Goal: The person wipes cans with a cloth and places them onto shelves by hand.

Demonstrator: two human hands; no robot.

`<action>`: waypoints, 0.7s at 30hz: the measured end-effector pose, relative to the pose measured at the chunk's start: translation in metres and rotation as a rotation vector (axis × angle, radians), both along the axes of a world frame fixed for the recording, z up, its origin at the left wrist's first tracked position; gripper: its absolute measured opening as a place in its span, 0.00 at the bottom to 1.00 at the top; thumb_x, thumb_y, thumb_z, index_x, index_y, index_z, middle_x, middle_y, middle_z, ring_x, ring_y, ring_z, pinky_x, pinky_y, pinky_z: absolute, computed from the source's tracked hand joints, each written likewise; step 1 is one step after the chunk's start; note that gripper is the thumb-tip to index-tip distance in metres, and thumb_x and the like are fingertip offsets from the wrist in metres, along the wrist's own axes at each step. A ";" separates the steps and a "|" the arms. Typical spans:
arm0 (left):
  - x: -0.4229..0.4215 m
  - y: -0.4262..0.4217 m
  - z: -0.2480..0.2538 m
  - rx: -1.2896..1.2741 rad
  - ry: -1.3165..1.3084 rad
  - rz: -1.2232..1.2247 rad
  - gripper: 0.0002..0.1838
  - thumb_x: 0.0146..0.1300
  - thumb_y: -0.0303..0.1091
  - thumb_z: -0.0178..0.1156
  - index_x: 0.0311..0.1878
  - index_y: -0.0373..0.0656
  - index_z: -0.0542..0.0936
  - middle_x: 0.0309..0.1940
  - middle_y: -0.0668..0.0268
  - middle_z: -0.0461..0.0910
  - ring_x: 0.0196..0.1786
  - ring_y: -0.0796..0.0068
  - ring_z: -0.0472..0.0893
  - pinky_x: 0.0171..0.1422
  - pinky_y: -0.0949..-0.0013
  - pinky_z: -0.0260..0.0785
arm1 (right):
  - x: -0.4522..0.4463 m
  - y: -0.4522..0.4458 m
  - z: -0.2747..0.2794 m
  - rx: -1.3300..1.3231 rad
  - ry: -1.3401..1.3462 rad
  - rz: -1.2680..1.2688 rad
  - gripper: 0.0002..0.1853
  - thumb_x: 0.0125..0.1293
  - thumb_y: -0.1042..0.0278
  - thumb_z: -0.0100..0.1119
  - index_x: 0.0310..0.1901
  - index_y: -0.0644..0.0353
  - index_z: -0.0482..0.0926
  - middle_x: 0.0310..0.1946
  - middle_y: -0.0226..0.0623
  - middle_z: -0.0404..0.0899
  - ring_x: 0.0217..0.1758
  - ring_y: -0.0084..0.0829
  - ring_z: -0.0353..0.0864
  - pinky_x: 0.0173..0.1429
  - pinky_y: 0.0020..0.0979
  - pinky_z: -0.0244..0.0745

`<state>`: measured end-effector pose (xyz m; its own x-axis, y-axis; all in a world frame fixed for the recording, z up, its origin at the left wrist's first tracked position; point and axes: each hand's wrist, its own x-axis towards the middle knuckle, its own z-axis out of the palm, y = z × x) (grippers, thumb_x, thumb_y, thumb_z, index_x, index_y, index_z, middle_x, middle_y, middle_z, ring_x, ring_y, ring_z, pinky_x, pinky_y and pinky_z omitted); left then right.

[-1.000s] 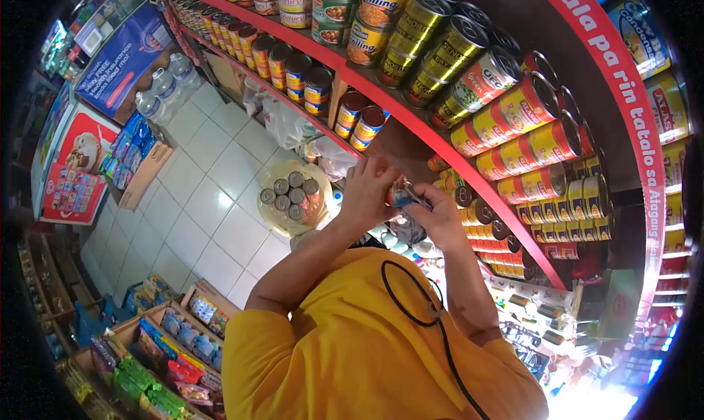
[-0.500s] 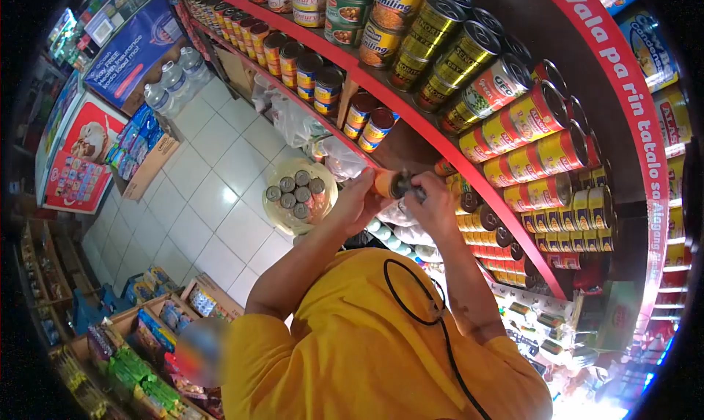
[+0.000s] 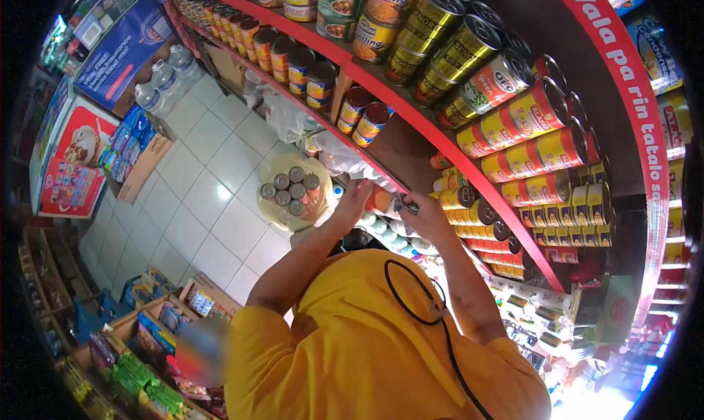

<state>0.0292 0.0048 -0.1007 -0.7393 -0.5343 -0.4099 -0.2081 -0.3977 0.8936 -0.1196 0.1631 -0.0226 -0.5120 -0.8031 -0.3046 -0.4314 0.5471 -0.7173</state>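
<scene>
My left hand [image 3: 353, 204] is wrapped round an orange-red can [image 3: 378, 201], held in front of the shelf edge. At the can's other end, my right hand [image 3: 427, 216] has its fingers closed on a crumpled dark grey cloth [image 3: 405, 206]. Left of my hands, a pale yellow round container [image 3: 272, 212] on the floor holds several cans [image 3: 297, 191] standing upright. Two blue-and-yellow cans [image 3: 372, 123] stand on the lower shelf just beyond my hands.
A red-edged shelf [image 3: 440, 141] with many stacked cans curves across the top and right. Plastic bags [image 3: 282, 115] hang below it. Water bottles [image 3: 163, 79] and a cardboard box [image 3: 147, 167] stand on the tiled floor [image 3: 213, 192]. Snack boxes [image 3: 139, 339] are at lower left.
The can and both hands are lower and closer to my body than half a second ago. A second ago the cloth covered more of the can. The view has shifted slightly.
</scene>
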 end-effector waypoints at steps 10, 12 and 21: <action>0.031 -0.010 -0.234 -1.369 -0.603 -0.576 0.10 0.72 0.37 0.56 0.50 0.47 0.82 0.42 0.57 0.84 0.46 0.54 0.87 0.47 0.48 0.78 | -0.004 0.079 -0.014 0.126 -0.057 -0.194 0.13 0.64 0.67 0.71 0.46 0.63 0.81 0.33 0.34 0.81 0.35 0.24 0.79 0.42 0.31 0.77; 0.035 -0.017 -0.236 -1.363 -0.691 -0.666 0.10 0.71 0.39 0.56 0.47 0.52 0.86 0.41 0.62 0.86 0.48 0.60 0.87 0.48 0.53 0.79 | -0.001 0.082 0.006 0.157 -0.115 -0.243 0.14 0.67 0.67 0.68 0.49 0.66 0.80 0.38 0.41 0.88 0.36 0.27 0.89 0.43 0.31 0.83; 0.028 -0.035 -0.282 -1.595 -0.946 -0.777 0.14 0.68 0.44 0.62 0.46 0.48 0.90 0.43 0.67 0.87 0.51 0.68 0.84 0.51 0.54 0.78 | 0.005 0.101 0.013 0.219 -0.173 -0.397 0.14 0.65 0.66 0.71 0.47 0.63 0.81 0.32 0.32 0.83 0.34 0.22 0.77 0.41 0.30 0.75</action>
<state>0.0574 -0.0307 -0.3823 -0.8244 -0.4767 -0.3052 -0.4387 0.8788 -0.1876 -0.1141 0.2638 -0.0092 -0.6927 -0.4635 -0.5525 -0.0434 0.7915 -0.6096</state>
